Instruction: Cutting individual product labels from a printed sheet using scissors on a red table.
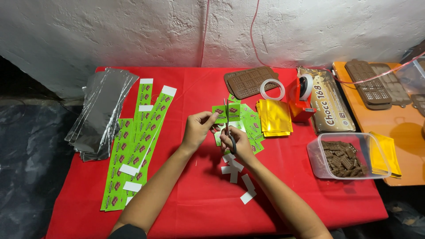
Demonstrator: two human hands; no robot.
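Your left hand [197, 129] pinches a green label [226, 113] by its left edge, holding it above the red counter [199, 203]. The label is bright green with small brown chocolate-bar pictures. Your right hand [237, 142] grips scissors [229, 132], blades pointing up into the label's middle. White offcuts [239, 177] lie just below your hands; cut labels [252, 128] are piled behind.
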